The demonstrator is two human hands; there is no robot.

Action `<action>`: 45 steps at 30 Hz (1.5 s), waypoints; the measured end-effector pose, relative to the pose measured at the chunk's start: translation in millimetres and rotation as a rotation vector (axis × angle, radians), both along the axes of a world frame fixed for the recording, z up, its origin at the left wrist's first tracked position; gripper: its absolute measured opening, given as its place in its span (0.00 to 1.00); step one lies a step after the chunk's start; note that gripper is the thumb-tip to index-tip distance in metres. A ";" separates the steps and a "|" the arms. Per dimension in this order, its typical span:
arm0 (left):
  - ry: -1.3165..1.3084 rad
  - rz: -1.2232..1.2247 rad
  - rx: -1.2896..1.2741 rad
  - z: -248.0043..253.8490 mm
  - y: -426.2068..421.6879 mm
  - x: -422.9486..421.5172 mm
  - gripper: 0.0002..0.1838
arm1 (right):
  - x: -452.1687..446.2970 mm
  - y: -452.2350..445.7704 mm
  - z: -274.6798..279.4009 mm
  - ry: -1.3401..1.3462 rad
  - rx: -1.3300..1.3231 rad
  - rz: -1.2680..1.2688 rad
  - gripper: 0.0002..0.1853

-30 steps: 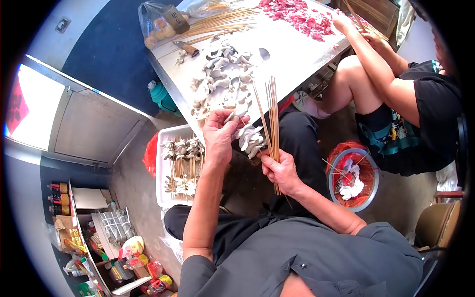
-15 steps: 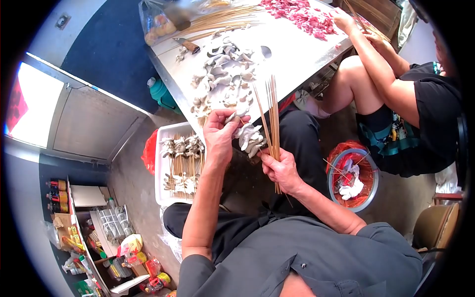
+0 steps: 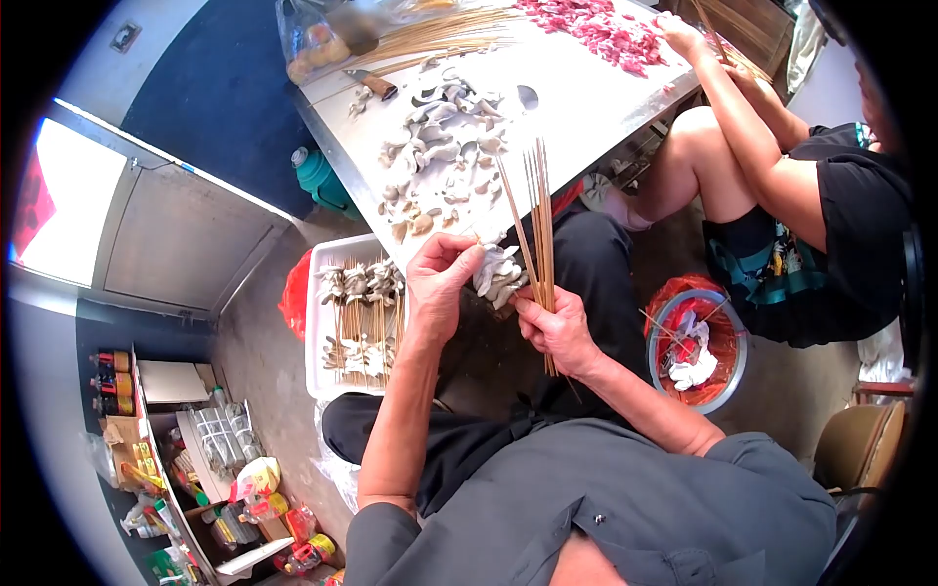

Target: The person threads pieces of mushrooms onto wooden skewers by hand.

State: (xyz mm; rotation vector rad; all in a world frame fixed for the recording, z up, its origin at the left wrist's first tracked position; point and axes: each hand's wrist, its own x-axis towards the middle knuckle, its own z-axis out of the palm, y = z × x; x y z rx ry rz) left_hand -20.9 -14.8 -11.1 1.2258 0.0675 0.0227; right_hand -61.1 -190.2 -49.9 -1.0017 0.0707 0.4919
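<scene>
My right hand (image 3: 559, 334) is closed round a bundle of bamboo skewers (image 3: 540, 230), which stand nearly upright. It also grips the lower end of one skewer threaded with grey-white oyster mushrooms (image 3: 499, 273). At the upper end of that cluster, my left hand (image 3: 442, 283) pinches with thumb and fingers against a mushroom piece, mostly hidden by the fingertips. Loose oyster mushroom pieces (image 3: 440, 151) lie spread on the metal-edged table (image 3: 572, 127) just beyond. Finished mushroom skewers (image 3: 363, 317) rest in a white tray (image 3: 314, 352) to my left.
More bamboo skewers (image 3: 440, 37), a knife (image 3: 374, 86) and red meat pieces (image 3: 616, 39) are on the table. At right sits another person (image 3: 782, 166), hands over skewers. A lined bucket (image 3: 736, 376) stands on the floor; a cluttered shelf (image 3: 210, 469) is at lower left.
My left hand has brought its mushroom piece down to the skewer's tip and closed its fingers there. My right hand stays almost in place with the bundle.
</scene>
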 end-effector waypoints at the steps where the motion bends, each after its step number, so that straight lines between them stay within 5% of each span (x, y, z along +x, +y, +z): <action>1: -0.019 0.018 0.030 -2.8 -1.2 -2.2 0.05 | -1.5 0.4 0.0 -0.005 -0.004 0.008 0.07; 15: -0.254 0.363 0.107 11.7 43.3 -22.8 0.05 | -8.9 15.4 4.7 -0.120 -0.034 0.191 0.10; 17: -0.276 0.453 0.440 11.3 48.8 -32.2 0.07 | -15.8 18.6 -2.8 -0.115 -0.074 0.166 0.11; 18: -0.275 0.462 0.437 11.1 49.9 -40.1 0.07 | -18.6 22.8 -6.0 -0.268 -0.201 0.065 0.11; 20: -0.179 0.497 0.860 12.3 51.1 -56.4 0.11 | -17.4 26.1 -7.1 -0.494 -0.393 -0.047 0.11; 24: 0.030 0.247 0.383 20.9 43.1 -70.7 0.22 | -16.6 38.2 -5.3 -0.779 -0.517 -0.047 0.10; 28: 0.026 0.259 -0.053 8.1 47.1 -75.1 0.18 | -31.3 52.2 -9.1 -0.714 -0.463 0.051 0.12; 41: -0.120 0.518 -0.296 -10.4 123.8 -113.8 0.15 | -83.5 18.8 -59.5 0.016 -0.336 0.378 0.18; 45: -0.025 0.536 -0.240 -43.7 132.0 -123.3 0.15 | -86.9 19.5 -59.4 0.004 -0.305 0.396 0.19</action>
